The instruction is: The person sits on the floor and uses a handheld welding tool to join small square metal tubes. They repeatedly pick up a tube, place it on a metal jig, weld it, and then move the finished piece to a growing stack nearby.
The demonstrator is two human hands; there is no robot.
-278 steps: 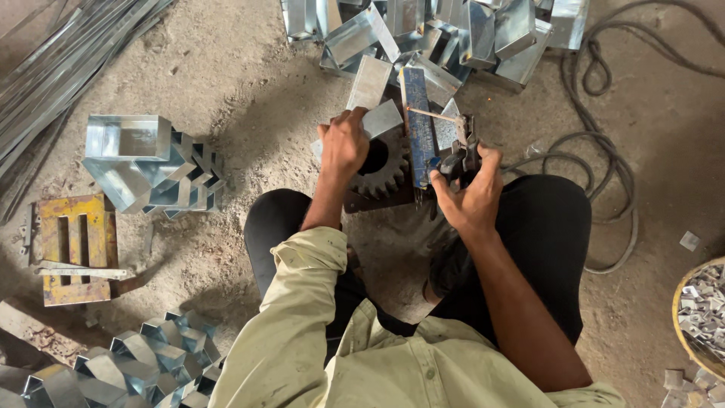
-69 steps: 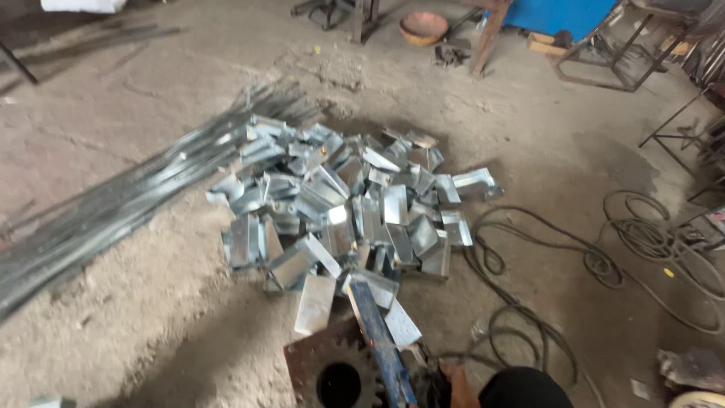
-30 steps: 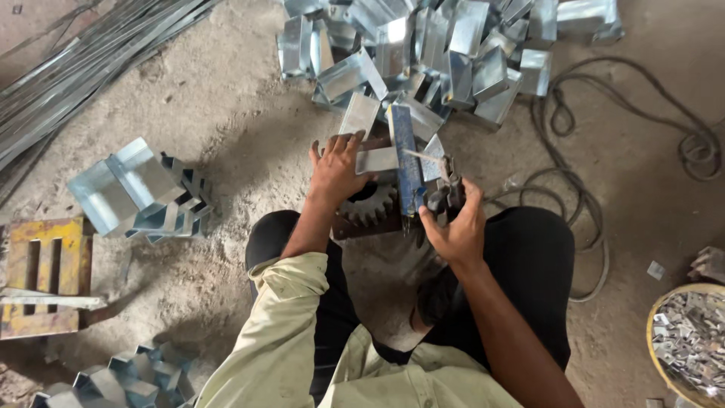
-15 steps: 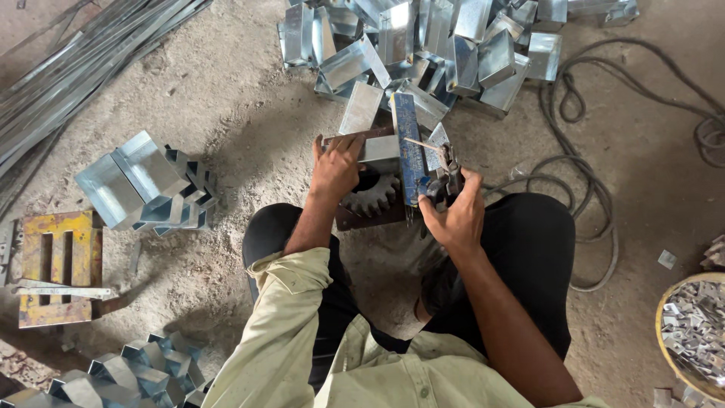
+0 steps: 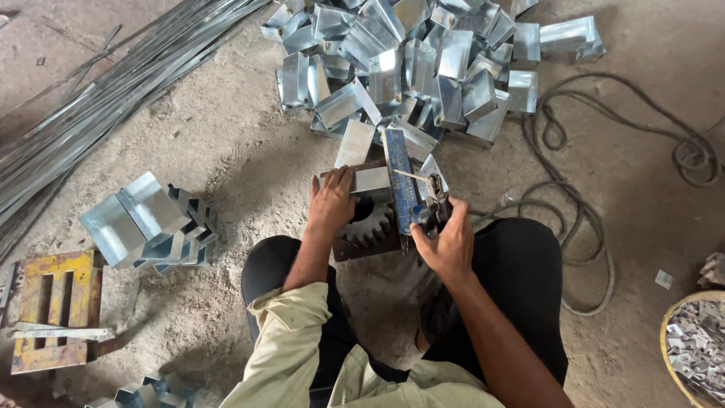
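Note:
I sit on the ground over a small rusty machine with a dark toothed gear (image 5: 368,224) and a blue upright bar (image 5: 399,177). My left hand (image 5: 331,202) presses a shiny folded metal piece (image 5: 371,181) flat on the machine's top. My right hand (image 5: 445,239) is closed around the dark handle (image 5: 429,210) on the machine's right side. A flat metal blank (image 5: 355,143) leans just beyond the machine.
A big heap of bent galvanised pieces (image 5: 423,60) lies ahead. Nested finished pieces (image 5: 147,223) sit left, more (image 5: 143,393) at bottom left. Long metal strips (image 5: 91,98) run along the far left. A yellow metal stand (image 5: 53,310), black cable (image 5: 574,196) and a basket of scraps (image 5: 698,347) surround me.
The camera dropped from looking out over the heap back down to the machine. Over the last second both hands kept their places; the view only shifted slightly.

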